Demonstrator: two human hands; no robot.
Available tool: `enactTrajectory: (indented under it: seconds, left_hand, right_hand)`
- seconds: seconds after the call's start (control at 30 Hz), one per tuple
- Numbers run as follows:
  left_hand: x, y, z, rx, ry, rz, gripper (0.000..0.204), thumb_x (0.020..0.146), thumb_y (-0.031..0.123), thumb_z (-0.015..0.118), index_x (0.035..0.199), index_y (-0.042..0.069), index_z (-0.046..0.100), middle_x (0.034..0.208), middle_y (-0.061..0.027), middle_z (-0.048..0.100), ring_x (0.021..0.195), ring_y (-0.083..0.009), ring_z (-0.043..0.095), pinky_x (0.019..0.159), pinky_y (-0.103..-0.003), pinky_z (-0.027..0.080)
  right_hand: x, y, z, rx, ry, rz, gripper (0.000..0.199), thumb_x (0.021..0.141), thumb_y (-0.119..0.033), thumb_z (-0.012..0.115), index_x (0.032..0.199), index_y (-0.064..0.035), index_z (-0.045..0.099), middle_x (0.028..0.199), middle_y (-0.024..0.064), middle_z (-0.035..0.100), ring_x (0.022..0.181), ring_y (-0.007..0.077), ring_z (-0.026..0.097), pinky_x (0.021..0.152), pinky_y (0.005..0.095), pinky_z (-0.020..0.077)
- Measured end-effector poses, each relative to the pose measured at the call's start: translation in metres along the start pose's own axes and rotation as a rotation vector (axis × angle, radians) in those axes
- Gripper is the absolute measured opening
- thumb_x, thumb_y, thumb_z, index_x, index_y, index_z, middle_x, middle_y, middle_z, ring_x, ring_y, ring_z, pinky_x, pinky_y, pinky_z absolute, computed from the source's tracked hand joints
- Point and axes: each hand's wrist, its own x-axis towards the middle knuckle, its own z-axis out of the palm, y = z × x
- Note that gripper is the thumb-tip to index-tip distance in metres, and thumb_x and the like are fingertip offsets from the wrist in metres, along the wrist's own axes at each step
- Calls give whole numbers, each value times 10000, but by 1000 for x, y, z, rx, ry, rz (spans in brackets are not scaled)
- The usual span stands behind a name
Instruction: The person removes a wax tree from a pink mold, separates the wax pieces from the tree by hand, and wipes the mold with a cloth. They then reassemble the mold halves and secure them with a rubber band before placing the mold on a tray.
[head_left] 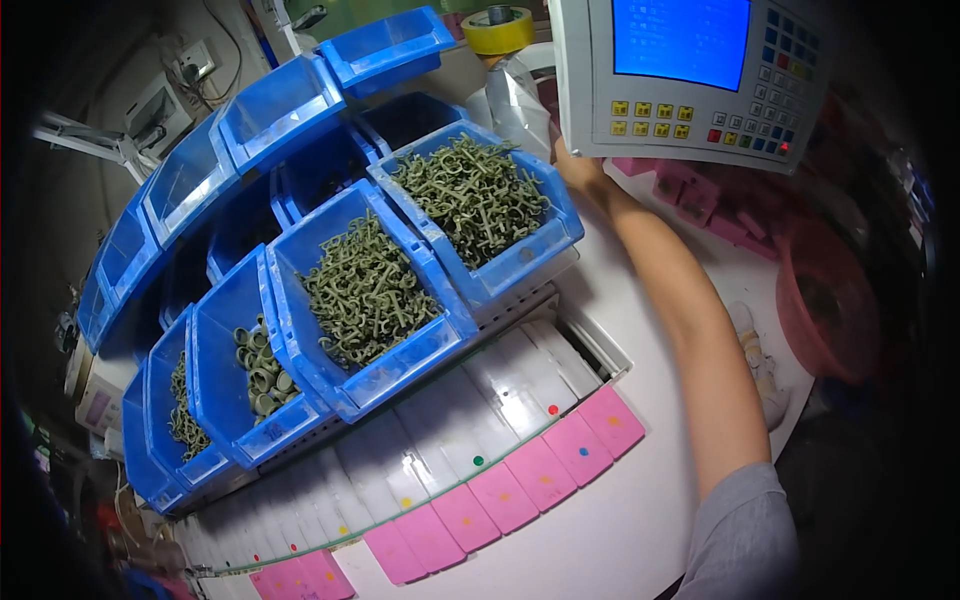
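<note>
Head: right arm (690,300) outstretched behind panel (690,75)

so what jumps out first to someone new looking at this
The blue bins heaped with green clip parts fill the centre and left. At top right, a control panel with a blue screen hides the right hand, whose arm reaches behind it. Pink tabs run along the table edge below.

The white work surface (640,500) curves round the person. A stepped bank of blue plastic bins (330,200) stands on it at left; four front bins hold olive-green plastic parts (365,290). In front of the bins lies an arc of flat rectangular white tiles (500,385), edged on the near side by pink tiles (540,470). A red round plastic basin (830,310) sits at the far right, beside pink blocks (700,195).
</note>
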Motion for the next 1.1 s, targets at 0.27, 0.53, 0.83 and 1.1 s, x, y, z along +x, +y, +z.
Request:
enactTrajectory:
  seconds: [0.27,0.53,0.83,1.1]
  left_hand:
    - [-170,-250,-5,605,-415,180,315,669,56,763,968,13,676,1037,-161,626,936,-291,626,809,-343,514]
    - [3,3,-3,60,-5,-24,318,663,88,775,965,39,688,1042,-159,630,939,-312,625,813,-362,516]
    - [-111,-201,-10,448,-196,388,253,670,44,750,920,62,714,941,-121,683,958,-321,618,838,-378,508]
    - [10,2,-1,97,-19,62,241,687,45,741,925,66,712,945,-120,680,967,-318,614,836,-377,507]
  right_hand:
    - [47,68,47,157,247,-103,367,869,-328,508,1134,-87,589,1148,141,580,1042,317,538,907,448,394]
    - [11,41,14,35,-13,-72,322,865,-257,502,1102,-64,604,1097,162,608,1011,334,555,867,438,424]
    - [10,30,3,-35,-278,-259,386,806,-306,587,1079,-37,629,1086,165,623,1033,337,574,864,394,452]
    - [-3,25,18,499,41,27,325,826,-238,529,1037,3,586,1069,234,598,982,377,563,891,417,415]
